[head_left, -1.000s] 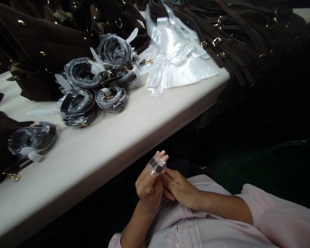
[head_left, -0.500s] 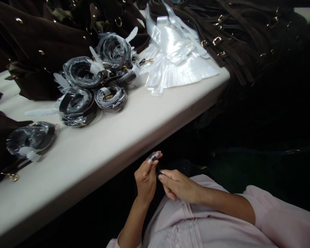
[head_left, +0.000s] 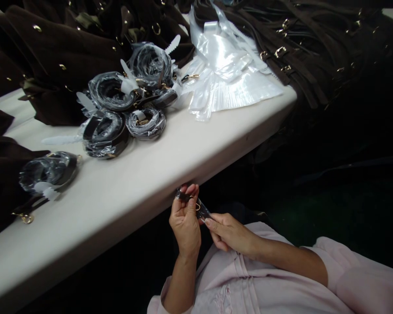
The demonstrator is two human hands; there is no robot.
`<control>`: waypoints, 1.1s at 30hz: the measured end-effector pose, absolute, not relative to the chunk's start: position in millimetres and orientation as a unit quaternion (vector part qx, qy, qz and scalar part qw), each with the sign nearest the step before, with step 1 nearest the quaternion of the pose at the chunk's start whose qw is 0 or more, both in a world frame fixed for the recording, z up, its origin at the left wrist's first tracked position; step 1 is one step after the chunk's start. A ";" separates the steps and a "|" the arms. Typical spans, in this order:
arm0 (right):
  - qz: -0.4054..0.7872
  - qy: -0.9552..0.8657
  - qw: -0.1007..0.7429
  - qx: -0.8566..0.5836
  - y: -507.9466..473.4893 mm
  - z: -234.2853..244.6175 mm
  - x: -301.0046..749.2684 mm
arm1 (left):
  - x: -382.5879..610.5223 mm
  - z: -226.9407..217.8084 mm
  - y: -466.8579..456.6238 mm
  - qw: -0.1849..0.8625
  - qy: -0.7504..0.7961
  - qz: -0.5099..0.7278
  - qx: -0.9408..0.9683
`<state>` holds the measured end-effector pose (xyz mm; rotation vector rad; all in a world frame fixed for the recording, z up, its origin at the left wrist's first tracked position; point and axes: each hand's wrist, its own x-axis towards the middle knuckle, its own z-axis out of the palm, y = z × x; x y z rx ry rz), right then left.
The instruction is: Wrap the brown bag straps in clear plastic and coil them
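A dark strap (head_left: 203,212) with clear plastic film on it and a gold-coloured metal ring or buckle runs between my two hands, just off the table's front edge. My left hand (head_left: 186,222) is closed around its upper end, fingers curled and fingertips showing. Lower down, my right hand (head_left: 227,233) pinches the strap between thumb and fingers. Much of the strap is hidden by my hands and the dark background. Nearest on the table is a film-wrapped coiled strap (head_left: 146,124) with a white tie.
More wrapped strap coils (head_left: 105,133) lie on the pale table (head_left: 134,183). Clear plastic bags (head_left: 229,78) are fanned near the corner. Dark brown bags (head_left: 65,52) with gold hardware fill the back left; loose buckled straps (head_left: 291,56) hang over the right end.
My left hand has turned and shifted slightly, its fingers now curled over the strap. More of the strap and its gold-coloured metal shows between my hands. The view has moved slightly left.
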<state>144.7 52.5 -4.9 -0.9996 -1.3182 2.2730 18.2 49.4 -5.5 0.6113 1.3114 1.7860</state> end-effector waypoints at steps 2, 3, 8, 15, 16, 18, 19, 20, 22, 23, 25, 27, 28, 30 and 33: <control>0.805 -0.452 0.158 -0.351 53.6 -3.3 145.4 | 16.1 -5.2 46.1 0.411 0.523 0.699 0.263; 0.810 -0.445 0.157 -0.349 54.2 -2.4 145.8 | 15.5 -4.8 44.5 0.408 0.528 0.692 0.275; 0.828 -0.416 0.153 -0.343 54.9 1.2 148.0 | 14.5 -7.7 38.0 0.329 0.590 0.629 0.385; 0.810 -0.446 0.140 -0.355 58.9 7.4 154.8 | -9.6 -27.3 38.5 0.047 0.516 0.498 0.696; 0.802 -0.459 0.142 -0.354 59.9 8.8 156.1 | -14.4 -28.1 38.9 0.039 0.492 0.477 0.727; 0.787 -0.489 0.148 -0.346 61.3 11.5 158.2 | -22.3 -26.9 39.4 0.046 0.462 0.427 0.776; 0.782 -0.499 0.151 -0.341 61.6 13.1 158.9 | -25.1 -25.4 39.3 0.056 0.454 0.401 0.794; 0.781 -0.504 0.151 -0.336 61.8 15.0 159.5 | -27.0 -23.6 38.9 0.069 0.448 0.378 0.807; 0.788 -0.497 0.143 -0.334 62.4 20.2 161.1 | -28.4 -20.5 37.3 0.095 0.436 0.347 0.825; 0.796 -0.487 0.133 -0.334 63.2 23.6 162.4 | -28.2 -19.6 35.9 0.109 0.432 0.338 0.829; 0.817 -0.459 0.113 -0.329 65.9 31.1 166.6 | -27.0 -19.3 32.2 0.135 0.429 0.321 0.834; 0.842 -0.421 0.108 -0.319 70.6 37.7 172.9 | -25.5 -19.7 26.9 0.157 0.428 0.305 0.836; 0.853 -0.400 0.115 -0.315 73.5 40.1 176.6 | -24.7 -19.5 23.7 0.168 0.429 0.298 0.836; 0.870 -0.356 0.138 -0.313 79.6 42.4 183.7 | -22.9 -16.9 16.5 0.190 0.435 0.288 0.832; 0.888 -0.299 0.163 -0.309 86.9 41.1 191.0 | -19.0 -7.9 5.2 0.235 0.458 0.275 0.812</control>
